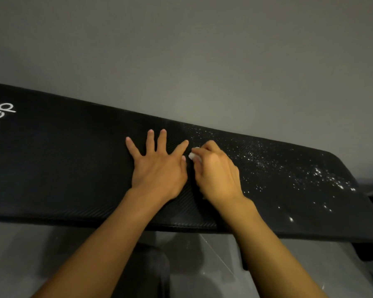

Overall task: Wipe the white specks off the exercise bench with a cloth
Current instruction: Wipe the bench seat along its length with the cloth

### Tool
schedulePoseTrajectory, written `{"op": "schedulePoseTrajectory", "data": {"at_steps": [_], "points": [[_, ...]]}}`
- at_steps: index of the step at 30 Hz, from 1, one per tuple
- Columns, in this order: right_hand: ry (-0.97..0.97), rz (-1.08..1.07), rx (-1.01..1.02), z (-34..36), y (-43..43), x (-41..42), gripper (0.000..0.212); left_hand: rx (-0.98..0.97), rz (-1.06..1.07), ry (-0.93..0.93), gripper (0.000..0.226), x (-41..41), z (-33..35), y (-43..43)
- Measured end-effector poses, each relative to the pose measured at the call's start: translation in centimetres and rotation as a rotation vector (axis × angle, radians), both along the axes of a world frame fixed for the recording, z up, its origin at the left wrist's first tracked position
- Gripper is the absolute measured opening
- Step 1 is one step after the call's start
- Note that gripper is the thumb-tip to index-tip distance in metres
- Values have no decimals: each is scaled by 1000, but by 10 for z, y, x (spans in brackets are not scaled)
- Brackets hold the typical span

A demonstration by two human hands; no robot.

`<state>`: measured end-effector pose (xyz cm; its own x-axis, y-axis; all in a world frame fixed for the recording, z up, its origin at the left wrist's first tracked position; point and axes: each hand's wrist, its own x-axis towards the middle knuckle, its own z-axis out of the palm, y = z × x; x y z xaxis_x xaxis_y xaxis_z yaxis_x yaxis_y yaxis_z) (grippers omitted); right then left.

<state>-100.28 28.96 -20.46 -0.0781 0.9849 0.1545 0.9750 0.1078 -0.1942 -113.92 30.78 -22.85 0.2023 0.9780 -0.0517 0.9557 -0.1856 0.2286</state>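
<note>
Exercise bench (73, 168) spanning the view, left hand (159, 166) spread flat at mid-pad, right hand (215, 175) beside it gripping a small cloth (192, 155); wiping seems under way, the next stroke likely sweeping right through the white specks (317, 175).

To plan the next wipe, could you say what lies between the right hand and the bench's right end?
Only scattered white specks on the bench, in head view.

A plain workout corner, likely in a home: a long black padded exercise bench (73, 168) with white lettering (3, 114) stands before a bare grey wall (181, 50) over glossy grey floor tiles (26, 250).
</note>
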Motion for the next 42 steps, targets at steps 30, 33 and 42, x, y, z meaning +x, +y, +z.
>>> {"op": "schedulePoseTrajectory", "data": {"at_steps": [30, 33, 42], "points": [[8, 59, -5, -3, 77, -16, 30, 94, 43, -69, 59, 1, -7, 0], [8, -5, -6, -2, 86, -5, 31, 105, 58, -75, 67, 0, -8, 0], [-30, 179, -16, 2, 61, -16, 26, 70, 30, -110, 57, -4, -2, 0]]}}
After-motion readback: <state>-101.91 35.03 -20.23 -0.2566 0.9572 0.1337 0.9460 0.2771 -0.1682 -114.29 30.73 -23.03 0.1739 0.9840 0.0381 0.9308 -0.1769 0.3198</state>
